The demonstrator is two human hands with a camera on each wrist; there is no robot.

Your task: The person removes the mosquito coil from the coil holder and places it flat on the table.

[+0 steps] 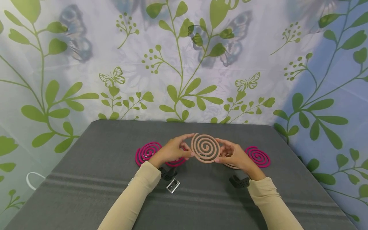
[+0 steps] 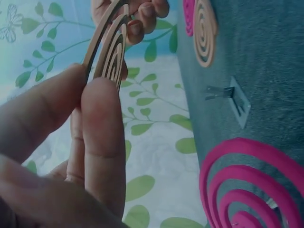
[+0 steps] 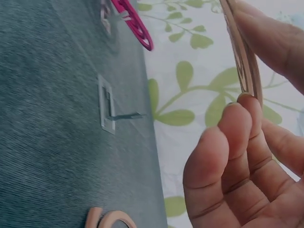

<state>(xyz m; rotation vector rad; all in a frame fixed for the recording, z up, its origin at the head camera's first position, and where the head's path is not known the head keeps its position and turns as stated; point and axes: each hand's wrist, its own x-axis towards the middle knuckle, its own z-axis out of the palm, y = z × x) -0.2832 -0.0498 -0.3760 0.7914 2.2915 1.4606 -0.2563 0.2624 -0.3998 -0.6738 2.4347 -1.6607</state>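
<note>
A tan mosquito coil (image 1: pixel 206 147) is held up on edge between both hands, its spiral facing the head camera. My left hand (image 1: pixel 173 150) pinches its left rim between thumb and fingers. At the opposite rim, my right hand (image 1: pixel 238 156) pinches it the same way. Seen nearly edge-on in the left wrist view, the coil's outer turn (image 2: pixel 102 40) stands apart from the inner turns. Below the hands, a small metal coil stand (image 1: pixel 173 185) lies on the table with a prong sticking up, clearer in the left wrist view.
Pink coils lie on the grey table (image 1: pixel 201 207): one at left (image 1: pixel 138 156), one partly behind the left hand (image 1: pixel 175 163), one at right (image 1: pixel 267 162). Another tan coil (image 1: pixel 232 166) is partly hidden by the right hand. A leaf-patterned curtain (image 1: pixel 132 60) hangs behind.
</note>
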